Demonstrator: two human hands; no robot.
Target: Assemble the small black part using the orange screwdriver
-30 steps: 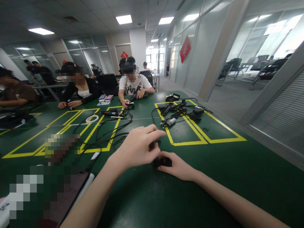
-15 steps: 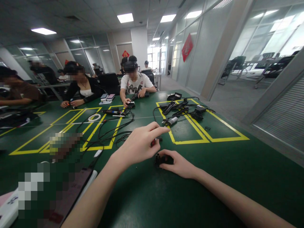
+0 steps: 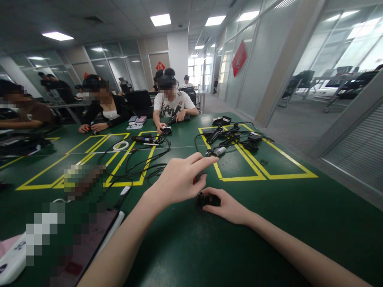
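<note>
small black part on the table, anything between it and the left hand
Nothing visible. The right hand holds the small black part on the green table; the left hand, pinching a small red item, is close beside it with nothing between.

Office; glass partitions; ceiling light panels; desk chairs

We count two hands on the bench: one left hand and one right hand. The right hand holds one black part. Along its far edge we count three seated people. There are also one white cable coil and two red signs on the walls.
</note>
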